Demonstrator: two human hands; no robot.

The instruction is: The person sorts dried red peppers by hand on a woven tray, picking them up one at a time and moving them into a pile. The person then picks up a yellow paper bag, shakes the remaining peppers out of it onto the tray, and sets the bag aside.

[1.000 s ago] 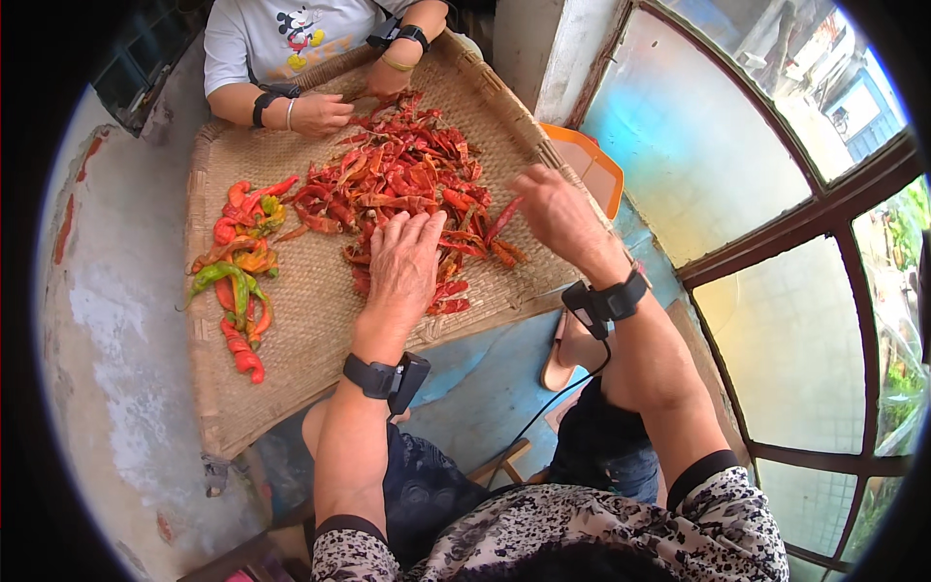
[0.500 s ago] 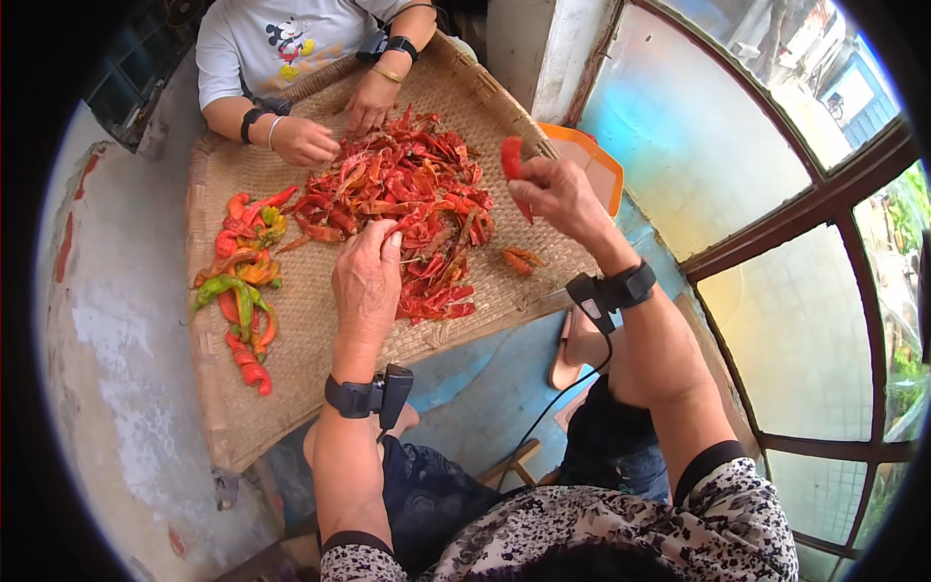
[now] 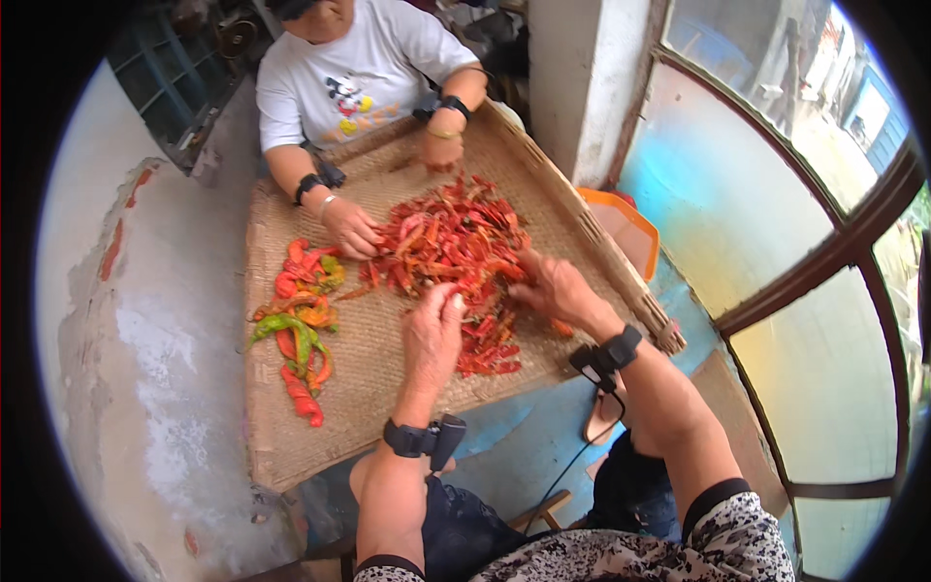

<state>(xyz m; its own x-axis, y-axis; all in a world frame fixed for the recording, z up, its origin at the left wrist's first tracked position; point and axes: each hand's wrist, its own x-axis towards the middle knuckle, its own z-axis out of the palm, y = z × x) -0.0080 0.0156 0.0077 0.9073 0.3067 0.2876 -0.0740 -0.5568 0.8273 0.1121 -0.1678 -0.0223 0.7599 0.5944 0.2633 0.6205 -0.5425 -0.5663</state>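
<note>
The pile of peppers [image 3: 456, 238] is deep red, flecked with orange. The smaller row of peppers [image 3: 318, 376] mixes bright red, orange, yellow and light green. The tray [image 3: 364, 398] is tan with a fine criss-cross weave. The co-worker's shirt [image 3: 393, 63] is white, printed with a black, red and yellow cartoon; the patterned sleeve [image 3: 742, 538] is black on off-white, with a plain black cuff [image 3: 716, 506]. Wrist straps [image 3: 407, 439] are black, the floor [image 3: 509, 427] blue, the tub [image 3: 654, 236] orange-rimmed.
</note>
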